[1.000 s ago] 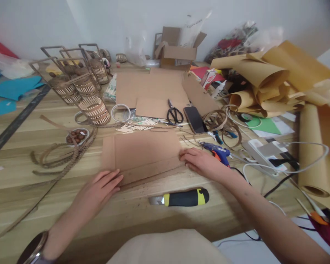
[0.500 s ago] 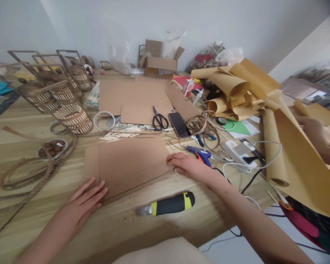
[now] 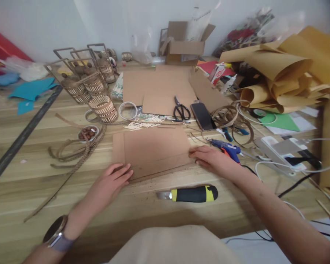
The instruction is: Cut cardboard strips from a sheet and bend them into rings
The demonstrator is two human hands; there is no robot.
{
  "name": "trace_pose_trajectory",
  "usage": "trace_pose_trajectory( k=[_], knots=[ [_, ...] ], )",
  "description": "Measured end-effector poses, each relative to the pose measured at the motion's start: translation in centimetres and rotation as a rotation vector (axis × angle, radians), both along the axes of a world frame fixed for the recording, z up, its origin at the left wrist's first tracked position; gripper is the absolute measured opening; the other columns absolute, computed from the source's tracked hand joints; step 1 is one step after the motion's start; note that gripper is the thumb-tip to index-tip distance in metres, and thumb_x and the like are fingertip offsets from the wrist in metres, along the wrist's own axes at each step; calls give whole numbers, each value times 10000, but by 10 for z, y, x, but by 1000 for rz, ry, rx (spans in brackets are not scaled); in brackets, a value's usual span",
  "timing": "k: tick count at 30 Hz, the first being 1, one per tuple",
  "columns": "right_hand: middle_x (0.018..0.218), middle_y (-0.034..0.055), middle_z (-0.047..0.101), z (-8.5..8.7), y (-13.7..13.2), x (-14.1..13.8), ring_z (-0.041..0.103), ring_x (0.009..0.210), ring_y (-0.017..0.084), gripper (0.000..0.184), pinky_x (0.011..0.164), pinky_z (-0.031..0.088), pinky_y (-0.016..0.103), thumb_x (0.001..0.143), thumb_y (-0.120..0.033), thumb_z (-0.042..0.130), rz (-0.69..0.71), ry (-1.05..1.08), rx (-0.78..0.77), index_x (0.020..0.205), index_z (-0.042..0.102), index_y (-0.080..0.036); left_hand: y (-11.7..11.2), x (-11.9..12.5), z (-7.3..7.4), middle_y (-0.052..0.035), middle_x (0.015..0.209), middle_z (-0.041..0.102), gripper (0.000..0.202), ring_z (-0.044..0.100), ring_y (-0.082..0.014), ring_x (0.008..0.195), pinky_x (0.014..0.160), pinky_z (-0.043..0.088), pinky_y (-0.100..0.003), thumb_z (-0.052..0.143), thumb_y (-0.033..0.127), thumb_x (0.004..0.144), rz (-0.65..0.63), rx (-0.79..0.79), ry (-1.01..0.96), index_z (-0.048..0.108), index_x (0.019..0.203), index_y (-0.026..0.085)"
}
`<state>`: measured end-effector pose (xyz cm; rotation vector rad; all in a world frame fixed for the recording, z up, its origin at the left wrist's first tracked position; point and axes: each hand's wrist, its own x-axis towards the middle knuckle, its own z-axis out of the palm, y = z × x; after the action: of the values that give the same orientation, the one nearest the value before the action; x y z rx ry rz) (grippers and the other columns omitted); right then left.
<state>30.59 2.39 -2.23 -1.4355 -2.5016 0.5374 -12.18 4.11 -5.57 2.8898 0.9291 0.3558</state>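
Note:
A brown cardboard sheet (image 3: 154,146) lies flat on the wooden table in front of me. Along its near edge runs a narrow cardboard strip (image 3: 162,168), slanting up to the right. My left hand (image 3: 117,178), a watch on its wrist, rests with fingers stretched over the sheet's near left corner. At the opposite end, my right hand (image 3: 209,158) touches the strip and the sheet's right edge, fingers extended and thumb a little apart. Nearer my body lies a utility knife (image 3: 194,193) with a black and yellow handle, its blade pointing left, touched by neither hand.
Beyond the sheet lie scissors (image 3: 181,110), a phone (image 3: 202,116) and more cardboard (image 3: 156,86). A blue glue gun (image 3: 225,146) and a power strip (image 3: 277,154) sit right. Small woven baskets (image 3: 103,108) and a bowl of brown balls (image 3: 88,134) stand left.
The view has shifted left, so things appear farther right and the watch now shows. Both hands stay at the cardboard, and the knife lies in the same place on the table.

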Motion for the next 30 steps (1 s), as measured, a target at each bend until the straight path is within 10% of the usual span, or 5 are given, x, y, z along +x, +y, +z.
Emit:
trace_pose_trajectory(
  k=[22, 30],
  knots=[
    [1238, 127, 683, -2, 6, 5, 630, 1183, 278, 270, 1014, 509, 466, 900, -218, 481, 13, 19, -65, 1080, 682, -214, 4, 3, 2, -106, 1295, 670, 378, 537, -231, 1109, 943, 536, -401, 373, 210, 1039, -3, -61, 9, 667, 1277, 210],
    [1214, 102, 703, -10, 10, 12, 654, 1161, 281, 256, 997, 534, 467, 888, -235, 504, 43, 42, -28, 1063, 690, -242, -3, -3, 22, -58, 1104, 542, 460, 496, -194, 1003, 900, 487, -332, 329, 180, 1038, 118, -238, 116, 571, 1393, 344]
  ],
)
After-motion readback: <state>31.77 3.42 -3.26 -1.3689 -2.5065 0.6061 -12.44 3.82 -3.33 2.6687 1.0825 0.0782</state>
